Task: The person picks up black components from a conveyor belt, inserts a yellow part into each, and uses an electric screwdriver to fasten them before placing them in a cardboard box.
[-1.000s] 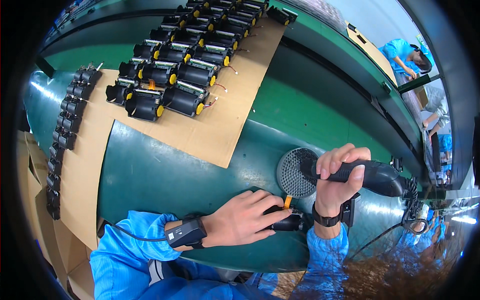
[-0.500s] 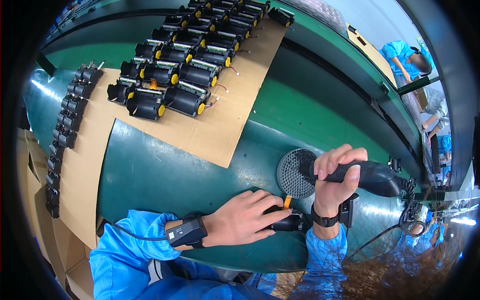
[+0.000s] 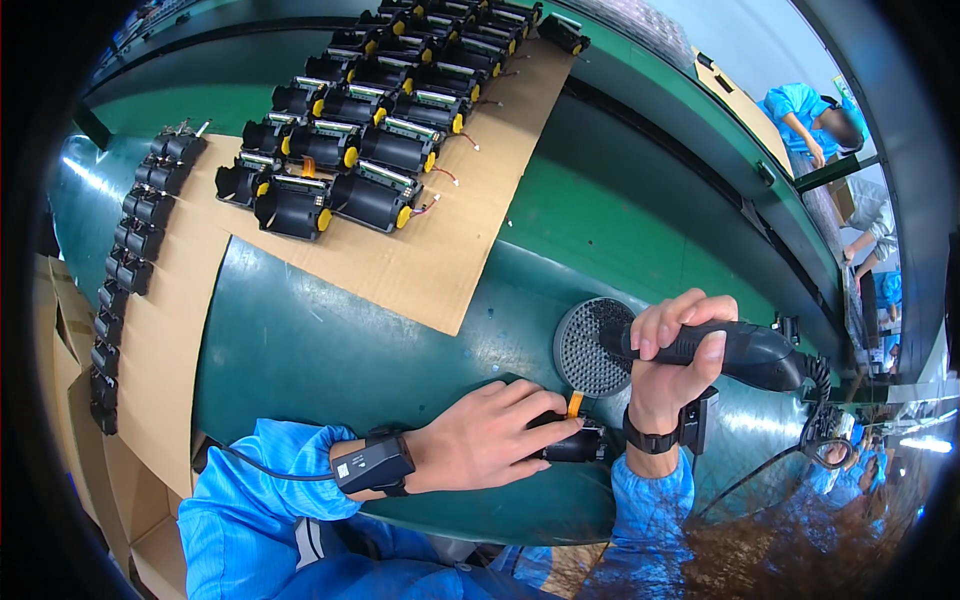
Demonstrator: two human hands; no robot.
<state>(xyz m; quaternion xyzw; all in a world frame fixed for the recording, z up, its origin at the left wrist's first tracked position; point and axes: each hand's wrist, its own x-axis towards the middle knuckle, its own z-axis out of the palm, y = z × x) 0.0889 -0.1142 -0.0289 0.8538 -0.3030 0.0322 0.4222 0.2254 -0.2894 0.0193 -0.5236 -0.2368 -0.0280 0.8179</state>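
Note:
My left hand (image 3: pixel 492 434) lies on the green table (image 3: pixel 300 350) near its front edge and grips a small black part with an orange tab (image 3: pixel 573 438). Right above it, my right hand (image 3: pixel 672 358) is closed around a black electric screwdriver (image 3: pixel 745 352) with a coiled cable. The tool's tip is hidden behind my right wrist. A round grey perforated disc (image 3: pixel 588 347) lies on the table just left of my right hand. Both sleeves are blue, and each wrist carries a black band.
A cardboard sheet (image 3: pixel 450 240) at the back holds several rows of black parts with yellow knobs (image 3: pixel 370 110). A column of smaller black parts (image 3: pixel 135 250) runs down a cardboard strip on the left. Other people in blue (image 3: pixel 810 115) work at the far right.
My right hand and the screwdriver have shifted slightly down and left. My left hand has stayed on the black part.

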